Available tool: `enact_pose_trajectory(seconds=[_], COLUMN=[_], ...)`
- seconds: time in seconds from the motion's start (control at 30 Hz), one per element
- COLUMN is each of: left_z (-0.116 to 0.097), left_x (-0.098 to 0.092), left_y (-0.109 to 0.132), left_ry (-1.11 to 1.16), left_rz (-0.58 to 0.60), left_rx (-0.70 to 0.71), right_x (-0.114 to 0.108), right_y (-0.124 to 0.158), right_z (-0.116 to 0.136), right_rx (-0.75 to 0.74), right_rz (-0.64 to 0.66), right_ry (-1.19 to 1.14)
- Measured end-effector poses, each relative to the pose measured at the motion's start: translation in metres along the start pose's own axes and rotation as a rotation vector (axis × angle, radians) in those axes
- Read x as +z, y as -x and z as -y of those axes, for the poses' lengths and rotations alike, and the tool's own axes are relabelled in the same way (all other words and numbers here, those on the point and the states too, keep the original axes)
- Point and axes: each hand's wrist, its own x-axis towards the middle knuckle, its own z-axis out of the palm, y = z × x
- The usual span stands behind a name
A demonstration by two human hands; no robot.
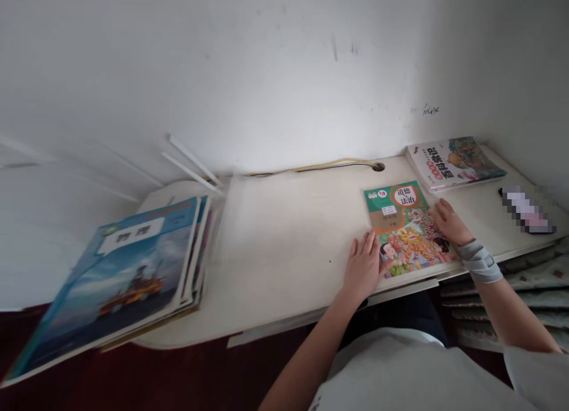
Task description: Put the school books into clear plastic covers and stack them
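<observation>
A green and orange textbook (406,233) with a colourful drawing of children and a lion dance lies flat on the white desk (271,239), cover up. At its left edge rests my left hand (363,263), palm down, fingers stretched out and the thumb by the cover's lower left. Along the right edge lies my right hand (448,222), fingers extended and touching the book's side; a grey wrap is round that wrist. Neither hand is closed round the book.
On the left, a stack of books has a blue textbook (137,280) on top, overhanging the desk's front. A white-covered book pile (456,162) lies at the back right, near a phone (527,210). Cables (329,163) run along the wall into a round hole (377,166).
</observation>
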Motion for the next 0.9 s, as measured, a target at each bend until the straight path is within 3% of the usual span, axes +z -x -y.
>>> enact_pose_trajectory(seconds=[0.2, 0.37, 0.43, 0.53, 0.63, 0.73, 0.9], left_z=[-0.002, -0.002, -0.002, -0.002, -0.001, 0.008, 0.037], left_x=[0.0, -0.002, -0.002, 0.0, 0.0, -0.005, -0.013], left_y=[-0.001, -0.001, -0.001, -0.003, -0.002, 0.005, 0.026], left_ry=[-0.058, -0.047, -0.033, 0.001, 0.048, 0.029, -0.109], left_rz=[-0.012, -0.01, -0.014, -0.03, -0.056, -0.075, -0.133], left_rx=[0.019, 0.019, 0.019, 0.019, 0.026, 0.015, -0.337], right_x=[0.001, -0.027, -0.044, -0.059, -0.048, -0.018, 0.014], right_y=[0.001, 0.003, 0.004, 0.005, 0.004, 0.006, 0.015], right_z=[0.01, 0.032, 0.052, 0.093, 0.133, 0.159, 0.172], right_rx=[-0.007, -0.09, -0.185, -0.45, -0.592, -0.552, -0.596], right_rz=[0.067, 0.119, 0.244, 0.545, 0.623, 0.578, 0.572], right_ry=[0.064, 0.005, -0.091, -0.253, -0.134, 0.14, 0.325])
